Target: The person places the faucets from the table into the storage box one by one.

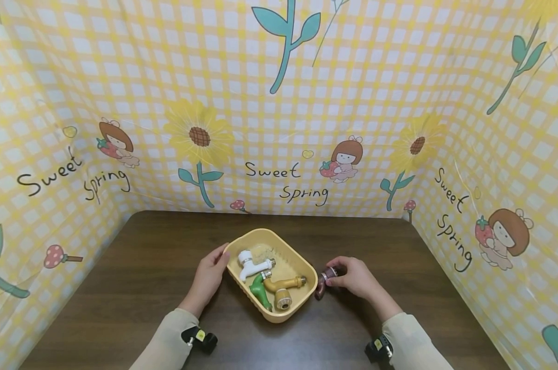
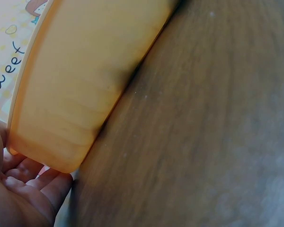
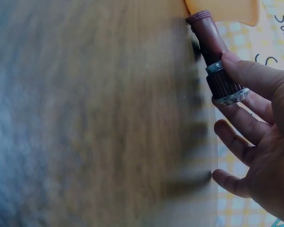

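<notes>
A yellow plastic basin [image 1: 285, 256] stands on the table in the head view, turned at an angle. My left hand [image 1: 209, 277] holds its left corner, thumb at the rim and fingers against the outer wall [image 2: 80, 85]. Inside lie a white faucet [image 1: 248, 268], a green faucet [image 1: 258, 292] and a tan faucet [image 1: 283, 284]. Just right of the basin, my right hand [image 1: 359, 280] pinches a dark reddish-brown faucet [image 1: 321, 289] by its ribbed end. In the right wrist view, thumb and index finger grip that faucet [image 3: 210, 40]; the other fingers are spread below.
The dark wooden table [image 1: 158, 257] reaches back to a yellow checked cloth [image 1: 279, 118] that hangs behind and along both sides. Dark camera mounts sit on the left wrist [image 1: 200, 339] and the right wrist [image 1: 379, 349].
</notes>
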Available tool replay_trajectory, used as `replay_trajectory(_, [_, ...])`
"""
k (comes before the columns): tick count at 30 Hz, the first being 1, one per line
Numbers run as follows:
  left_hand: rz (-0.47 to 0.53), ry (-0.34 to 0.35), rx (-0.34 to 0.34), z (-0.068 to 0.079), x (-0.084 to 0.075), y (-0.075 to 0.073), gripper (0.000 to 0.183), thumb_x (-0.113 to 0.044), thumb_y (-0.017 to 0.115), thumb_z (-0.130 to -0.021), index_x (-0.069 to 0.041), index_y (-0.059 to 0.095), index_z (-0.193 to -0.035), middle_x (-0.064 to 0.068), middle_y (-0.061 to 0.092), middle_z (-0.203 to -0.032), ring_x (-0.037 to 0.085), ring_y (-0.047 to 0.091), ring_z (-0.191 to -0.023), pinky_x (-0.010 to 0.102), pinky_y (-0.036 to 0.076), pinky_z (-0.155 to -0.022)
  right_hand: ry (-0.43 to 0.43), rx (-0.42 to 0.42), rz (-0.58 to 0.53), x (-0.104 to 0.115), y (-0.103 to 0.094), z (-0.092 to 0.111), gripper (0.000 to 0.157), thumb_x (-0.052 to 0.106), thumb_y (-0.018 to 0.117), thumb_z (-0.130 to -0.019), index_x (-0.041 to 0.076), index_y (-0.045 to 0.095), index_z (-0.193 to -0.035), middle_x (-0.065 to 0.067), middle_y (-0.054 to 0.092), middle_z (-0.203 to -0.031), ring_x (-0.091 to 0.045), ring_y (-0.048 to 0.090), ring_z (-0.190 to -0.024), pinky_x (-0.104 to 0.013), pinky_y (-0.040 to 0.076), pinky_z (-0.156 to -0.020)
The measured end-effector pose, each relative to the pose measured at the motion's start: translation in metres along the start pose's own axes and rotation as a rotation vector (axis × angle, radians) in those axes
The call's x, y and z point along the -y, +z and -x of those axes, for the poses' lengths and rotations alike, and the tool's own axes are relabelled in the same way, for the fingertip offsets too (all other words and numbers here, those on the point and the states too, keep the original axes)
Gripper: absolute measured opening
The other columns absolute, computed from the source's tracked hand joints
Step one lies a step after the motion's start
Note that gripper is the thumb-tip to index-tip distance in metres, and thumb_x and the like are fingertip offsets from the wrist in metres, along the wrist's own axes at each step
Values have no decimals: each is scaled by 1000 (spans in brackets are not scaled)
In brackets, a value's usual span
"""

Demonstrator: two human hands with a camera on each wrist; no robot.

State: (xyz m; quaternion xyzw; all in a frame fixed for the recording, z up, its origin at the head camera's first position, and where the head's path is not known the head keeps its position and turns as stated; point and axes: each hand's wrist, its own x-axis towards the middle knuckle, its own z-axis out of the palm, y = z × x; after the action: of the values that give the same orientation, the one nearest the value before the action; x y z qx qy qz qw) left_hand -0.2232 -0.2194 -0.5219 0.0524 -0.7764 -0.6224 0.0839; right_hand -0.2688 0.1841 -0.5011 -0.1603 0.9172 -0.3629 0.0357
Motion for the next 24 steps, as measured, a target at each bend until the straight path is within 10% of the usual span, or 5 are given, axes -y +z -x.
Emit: replay_trajectory(24, [2,0,7,-1,1,0,46,-27,54,-108,-6,52,-149,13,52,-153,25,42,-146,44,34,-121,11,-53,-13,-2,-11,1,36,26,91,-77,20,76,-109,7,74,-101,-17,65,-101,-38,50,-89])
